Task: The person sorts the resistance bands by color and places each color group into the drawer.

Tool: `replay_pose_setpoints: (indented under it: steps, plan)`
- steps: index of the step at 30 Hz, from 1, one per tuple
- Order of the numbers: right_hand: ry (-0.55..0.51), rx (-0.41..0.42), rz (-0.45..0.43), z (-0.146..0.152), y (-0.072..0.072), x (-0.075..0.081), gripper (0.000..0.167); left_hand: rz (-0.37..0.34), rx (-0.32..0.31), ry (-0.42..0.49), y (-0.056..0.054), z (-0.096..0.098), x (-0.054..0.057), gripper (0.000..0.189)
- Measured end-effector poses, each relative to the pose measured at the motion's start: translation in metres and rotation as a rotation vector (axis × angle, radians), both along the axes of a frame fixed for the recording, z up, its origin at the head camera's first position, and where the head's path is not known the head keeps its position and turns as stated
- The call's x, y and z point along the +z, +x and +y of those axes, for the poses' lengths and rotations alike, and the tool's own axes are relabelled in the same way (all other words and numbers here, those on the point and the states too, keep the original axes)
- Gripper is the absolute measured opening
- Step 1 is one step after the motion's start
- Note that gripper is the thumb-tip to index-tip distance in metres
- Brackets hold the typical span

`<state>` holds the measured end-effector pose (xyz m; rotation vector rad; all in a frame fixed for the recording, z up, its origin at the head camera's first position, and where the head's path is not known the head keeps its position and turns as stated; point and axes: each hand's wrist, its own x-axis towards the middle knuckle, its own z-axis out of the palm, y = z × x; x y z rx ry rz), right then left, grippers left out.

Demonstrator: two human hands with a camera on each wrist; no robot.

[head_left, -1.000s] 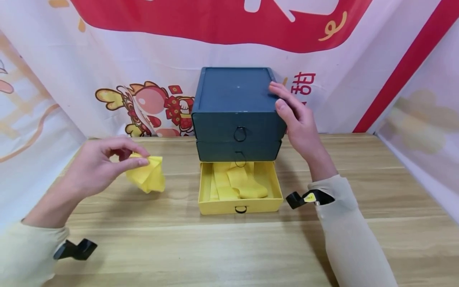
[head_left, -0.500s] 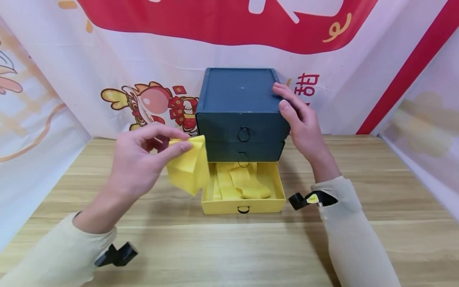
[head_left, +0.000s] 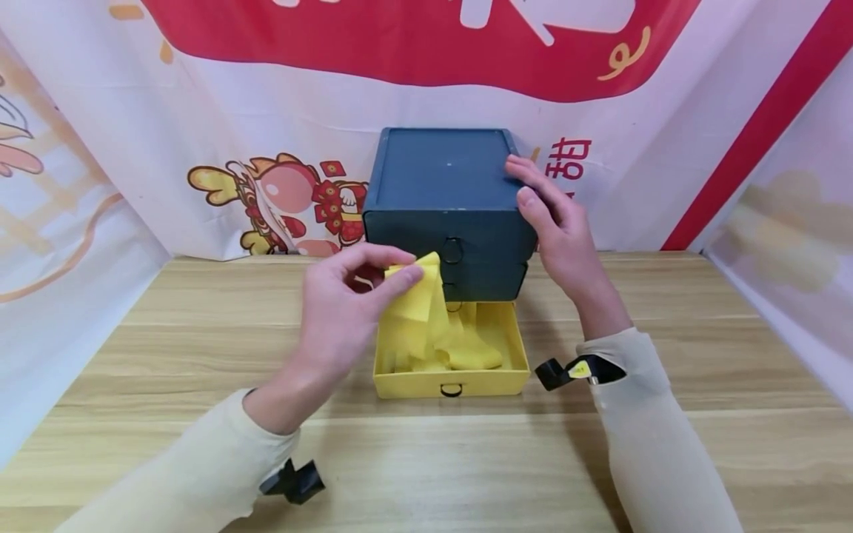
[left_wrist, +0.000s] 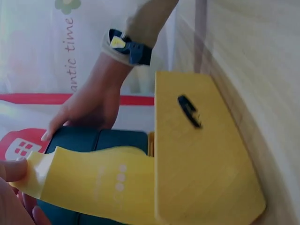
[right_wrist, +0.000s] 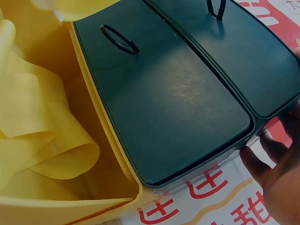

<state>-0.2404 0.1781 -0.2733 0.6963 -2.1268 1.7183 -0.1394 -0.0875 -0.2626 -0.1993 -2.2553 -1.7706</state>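
My left hand (head_left: 336, 314) pinches a thin, folded yellow sheet (head_left: 416, 300) between thumb and fingers. The sheet hangs over the pulled-out yellow drawer (head_left: 449, 384), its lower end dipping in; pale printed dots show on it in the left wrist view. Inside the drawer lie more folded yellow strips (right_wrist: 70, 136), curled over one another. A dark blue drawer box (head_left: 443, 166) with two closed drawers stands above the yellow one. My right hand (head_left: 556, 226) rests on the right side of its top, thumb near the front corner and fingers along the edge.
The drawer unit stands on a wood-grain table (head_left: 413, 459) near the back. Behind it hangs a white and red printed cloth (head_left: 280, 96). A black ring pull (head_left: 451, 390) is on the yellow drawer's front.
My left hand has carried the yellow sheet from the left of the drawers rightward until it hangs over the open yellow drawer. The right hand has stayed on the box.
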Motion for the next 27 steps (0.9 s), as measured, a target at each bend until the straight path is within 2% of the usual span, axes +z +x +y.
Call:
replay_pose_setpoints:
  steps: [5,8,20,27]
  plan:
    - [-0.001,0.001,0.009,-0.001,-0.001,0.0,0.051,-0.107,-0.005,0.032,0.003,0.009,-0.007,0.019]
    - [-0.002,-0.003,0.011,0.0,-0.001,-0.001,0.051,-0.142,0.004,0.029,0.001,0.011,-0.014,0.017]
    - [0.007,-0.009,0.011,0.001,-0.001,-0.001,0.051,-0.139,0.04,-0.096,-0.024,0.007,-0.045,0.013]
    - [0.014,-0.014,0.01,0.001,-0.001,-0.002,0.051,-0.21,0.011,-0.204,-0.023,0.0,-0.059,0.013]
